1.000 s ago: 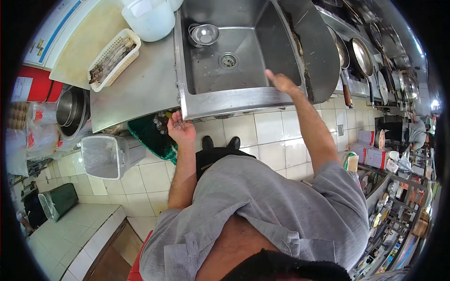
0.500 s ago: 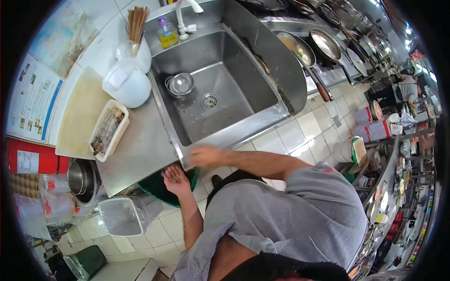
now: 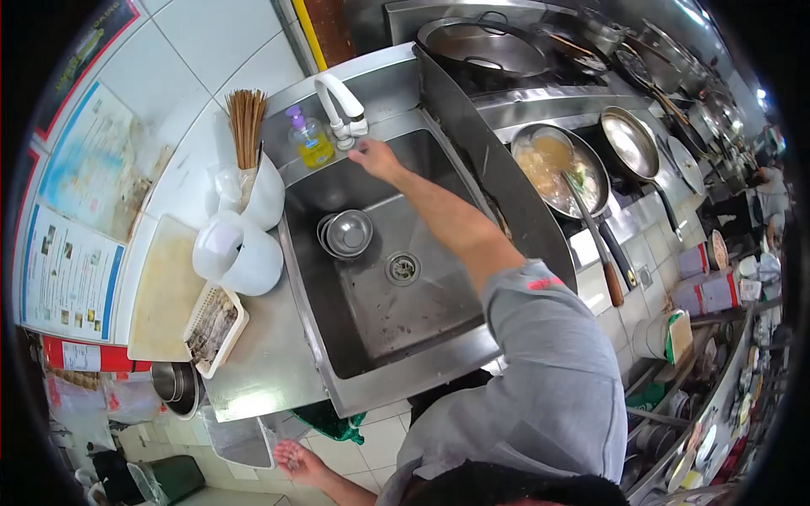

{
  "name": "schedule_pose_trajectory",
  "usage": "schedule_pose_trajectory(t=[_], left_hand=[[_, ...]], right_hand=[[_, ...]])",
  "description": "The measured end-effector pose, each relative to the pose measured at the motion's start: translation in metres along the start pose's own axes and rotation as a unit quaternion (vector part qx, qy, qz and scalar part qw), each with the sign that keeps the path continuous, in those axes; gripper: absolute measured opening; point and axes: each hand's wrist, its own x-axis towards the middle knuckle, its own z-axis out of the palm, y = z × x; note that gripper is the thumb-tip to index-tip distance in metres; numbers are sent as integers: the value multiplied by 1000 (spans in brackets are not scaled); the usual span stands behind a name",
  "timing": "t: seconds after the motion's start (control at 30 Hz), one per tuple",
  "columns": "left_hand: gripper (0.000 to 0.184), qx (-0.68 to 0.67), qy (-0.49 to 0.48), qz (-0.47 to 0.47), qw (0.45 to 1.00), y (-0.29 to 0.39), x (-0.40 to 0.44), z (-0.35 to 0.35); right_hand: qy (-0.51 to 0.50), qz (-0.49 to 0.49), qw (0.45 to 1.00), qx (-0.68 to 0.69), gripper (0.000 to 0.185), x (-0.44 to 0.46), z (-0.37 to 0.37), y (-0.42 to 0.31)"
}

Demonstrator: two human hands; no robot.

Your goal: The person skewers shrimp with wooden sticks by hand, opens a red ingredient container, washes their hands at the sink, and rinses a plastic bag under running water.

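My right hand [image 3: 377, 160] reaches across the steel sink [image 3: 422, 304] to just below the white tap [image 3: 342, 101]. Its fingers point at the tap's base, slightly apart, and nothing shows in them. Low on the left, my left hand [image 3: 302, 464] is palm up beside a whitish waste bin [image 3: 240, 438]. Its fingers are curled around something small and greyish that I cannot make out. Small metal bowls [image 3: 348, 234] lie in the sink, left of the drain. A yellow soap bottle [image 3: 312, 143] with a purple pump stands beside the tap.
Left of the sink, a white plastic basket [image 3: 217, 329] with greyish food sits near a cutting board [image 3: 160, 291]. White containers [image 3: 240, 253] and wooden skewers [image 3: 245, 126] stand behind. Beyond the sink's right wall, a pan [image 3: 561, 169] holds broth and a ladle.
My right hand has moved from the sink's front edge up to the tap. My left hand has moved down and left, away from the counter edge. The view has shifted.
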Motion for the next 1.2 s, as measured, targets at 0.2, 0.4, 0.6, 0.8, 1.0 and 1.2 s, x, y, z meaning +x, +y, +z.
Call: schedule_pose_trajectory(t=[0.2, 0.4, 0.6, 0.8, 1.0, 1.2], left_hand=[[22, 47, 5, 71, 996, 3, -78, 6], [23, 110, -6, 149, 983, -3, -110, -7], [26, 49, 54, 189, 979, -14, -125, 10], [28, 21, 95, 197, 976, 2, -137, -5], [28, 18, 115, 221, 968, 19, -143, -31], [27, 34, 111, 239, 964, 32, -154, -48]], right_hand=[[-44, 71, 990, 110, 50, 136, 77, 92], [-232, 156, 866, 415, 43, 185, 41, 165], [-103, -9, 954, 282, 52, 208, 87, 193], [-225, 256, 698, 630, 22, 69, 67, 174], [-459, 65, 553, 693, 27, 87, 30, 223], [-24, -131, 974, 182, 44, 149, 43, 184]])
